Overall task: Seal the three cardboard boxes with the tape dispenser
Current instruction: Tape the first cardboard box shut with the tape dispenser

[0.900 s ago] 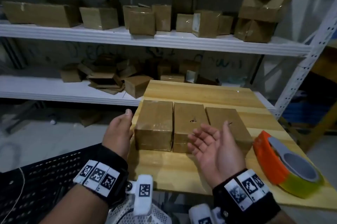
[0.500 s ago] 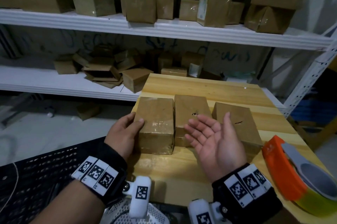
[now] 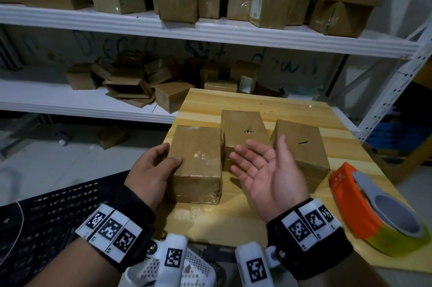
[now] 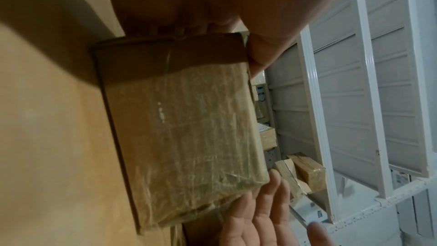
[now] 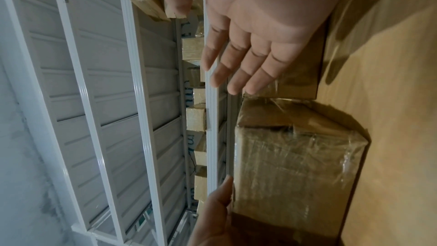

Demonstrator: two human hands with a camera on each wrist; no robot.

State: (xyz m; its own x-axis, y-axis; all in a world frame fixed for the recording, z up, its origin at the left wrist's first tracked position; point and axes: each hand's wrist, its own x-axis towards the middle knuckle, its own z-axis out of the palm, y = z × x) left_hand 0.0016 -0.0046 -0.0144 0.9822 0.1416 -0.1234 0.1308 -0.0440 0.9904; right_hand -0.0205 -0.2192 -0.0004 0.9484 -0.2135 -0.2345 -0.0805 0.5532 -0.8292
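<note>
Left hand: the left hand (image 3: 153,171) is gripping the left box (image 3: 197,163), thumb lying over the top face, fingers curling round the left side.
Right hand: the right hand (image 3: 268,170) is hovering palm-up with fingers spread and loose, holding nothing, right over the near end of the middle box (image 3: 243,132).
Boxes: all three are sitting on the wooden table (image 3: 233,216); the left box is lying nearest, the middle box is sitting farther back, the right box (image 3: 301,146) is angling away on the right. Glossy tape is showing over the left box in the wrist views.
Tape dispenser: the orange tape dispenser (image 3: 350,202) is lying at the table's near right edge, apart from the boxes and from both hands.
In the way: the open right hand is covering the near part of the middle box and a corner of the right box.
Around: white shelves (image 3: 210,29) behind the table are carrying many more cardboard boxes; a black perforated crate (image 3: 46,228) is sitting near left, below the table edge.
</note>
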